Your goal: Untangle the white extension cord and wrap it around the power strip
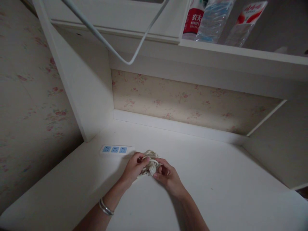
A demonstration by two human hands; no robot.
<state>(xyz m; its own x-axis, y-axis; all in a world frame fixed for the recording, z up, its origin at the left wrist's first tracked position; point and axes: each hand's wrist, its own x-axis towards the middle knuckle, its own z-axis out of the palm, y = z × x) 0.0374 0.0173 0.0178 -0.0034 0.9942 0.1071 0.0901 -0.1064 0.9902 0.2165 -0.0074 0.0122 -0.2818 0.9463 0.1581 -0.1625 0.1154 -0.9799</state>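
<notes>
one left hand (133, 167) and one right hand (171, 179) pinch a loopy tangle of off-white, rope-like cord (150, 154) on the smooth white desk (216, 202), just beside an oblong power strip (117, 150) with three blue socket panels. above, an open shelf (245, 52) holds clear plastic bottles (214, 19), two showing red labels.

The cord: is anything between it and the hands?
Nothing visible: the left hand and right hand both have fingers at the cord. The power strip lies to the left, not between.
</notes>
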